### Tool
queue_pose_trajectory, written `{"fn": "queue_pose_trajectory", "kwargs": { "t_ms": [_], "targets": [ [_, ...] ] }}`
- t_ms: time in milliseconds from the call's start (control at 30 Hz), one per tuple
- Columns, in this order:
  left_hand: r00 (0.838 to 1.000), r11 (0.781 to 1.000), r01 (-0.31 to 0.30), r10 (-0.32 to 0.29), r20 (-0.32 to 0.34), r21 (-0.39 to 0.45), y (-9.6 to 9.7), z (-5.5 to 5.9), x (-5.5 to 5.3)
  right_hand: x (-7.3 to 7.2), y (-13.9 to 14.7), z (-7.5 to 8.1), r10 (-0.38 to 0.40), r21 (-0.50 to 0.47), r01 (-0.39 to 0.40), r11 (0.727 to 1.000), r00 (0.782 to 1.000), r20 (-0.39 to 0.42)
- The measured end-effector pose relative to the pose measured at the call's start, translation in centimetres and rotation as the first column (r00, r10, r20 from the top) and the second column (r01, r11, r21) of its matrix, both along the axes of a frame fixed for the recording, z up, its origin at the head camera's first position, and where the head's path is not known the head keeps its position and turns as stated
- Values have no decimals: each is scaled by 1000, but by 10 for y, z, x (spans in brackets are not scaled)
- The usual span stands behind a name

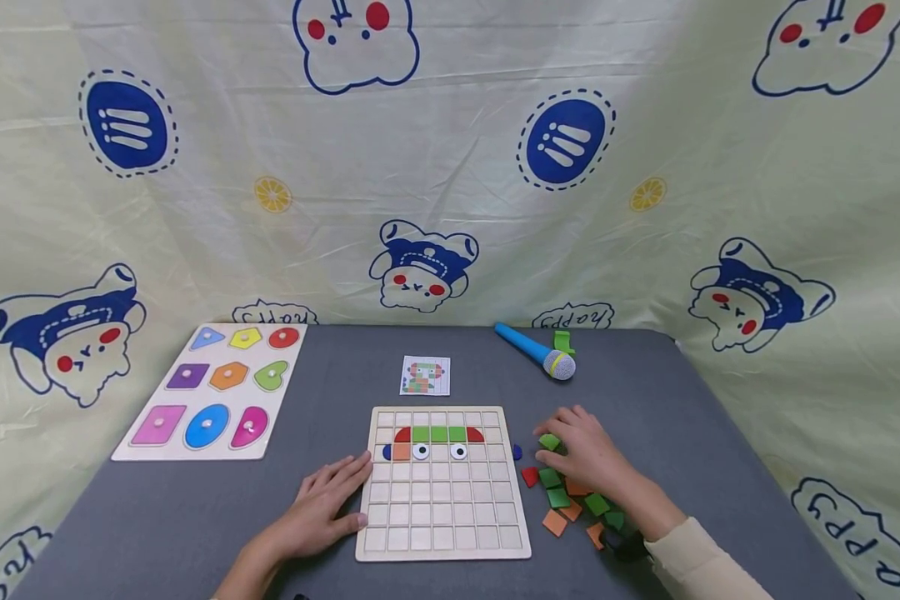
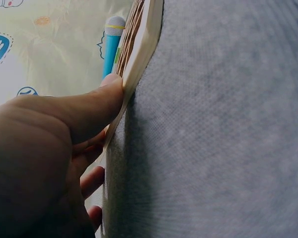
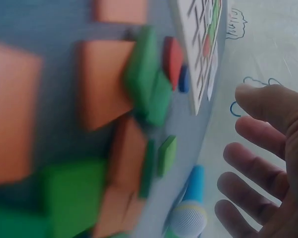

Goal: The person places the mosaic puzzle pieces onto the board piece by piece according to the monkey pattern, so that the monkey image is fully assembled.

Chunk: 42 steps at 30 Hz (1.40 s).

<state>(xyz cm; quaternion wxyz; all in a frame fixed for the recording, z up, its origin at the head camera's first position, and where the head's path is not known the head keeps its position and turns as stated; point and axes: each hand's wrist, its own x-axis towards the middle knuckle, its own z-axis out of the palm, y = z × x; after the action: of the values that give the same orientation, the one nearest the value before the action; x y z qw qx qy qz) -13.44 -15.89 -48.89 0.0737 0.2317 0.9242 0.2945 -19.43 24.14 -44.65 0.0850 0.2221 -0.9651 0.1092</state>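
Observation:
A pale wooden grid board (image 1: 442,517) lies in the middle. Its upper rows hold three green squares (image 1: 438,434) between red rounded pieces (image 1: 475,435), with a blue rounded piece (image 1: 387,452), an orange square (image 1: 401,452) and two eye tiles (image 1: 459,451) below. My left hand (image 1: 324,506) rests at the board's left edge, thumb and fingertips touching the rim. My right hand (image 1: 588,450) hovers over loose green tiles (image 1: 558,497) and orange tiles (image 1: 555,522) right of the board. In the right wrist view its fingers (image 3: 256,156) are spread and hold nothing.
A picture card (image 1: 424,376) lies behind the board. Further back right are a blue toy microphone (image 1: 528,346) and green tiles (image 1: 562,342). A shape puzzle (image 1: 195,400) lies at the left. Beside the board's right edge are loose blue (image 1: 517,452) and red (image 1: 530,476) pieces.

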Motion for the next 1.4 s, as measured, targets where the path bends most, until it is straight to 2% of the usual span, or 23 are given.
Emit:
{"fn": "queue_pose_trajectory", "kwargs": {
  "t_ms": [400, 633, 767, 1133, 1400],
  "targets": [
    [1000, 1000, 3, -2, -15, 11, -1, -2, 1, 35, 33, -10, 13, 9, -13, 1000, 1000, -2],
    [1000, 1000, 3, -3, -16, 12, -1, -1, 1, 45, 41, -14, -52, 34, 54, 998, 998, -32],
    [1000, 1000, 9, -9, -14, 10, -1, -1, 0, 47, 43, -16, -95, 61, 96, 994, 995, -18],
    [1000, 1000, 3, -3, -9, 2, -1, -1, 0, 42, 43, -23, -126, 80, 124, 989, 992, 24],
    [1000, 1000, -3, 3, 13, 10, -1, -2, -1, 35, 44, -26, -96, 86, 96, 992, 995, -5]
  ]
}}
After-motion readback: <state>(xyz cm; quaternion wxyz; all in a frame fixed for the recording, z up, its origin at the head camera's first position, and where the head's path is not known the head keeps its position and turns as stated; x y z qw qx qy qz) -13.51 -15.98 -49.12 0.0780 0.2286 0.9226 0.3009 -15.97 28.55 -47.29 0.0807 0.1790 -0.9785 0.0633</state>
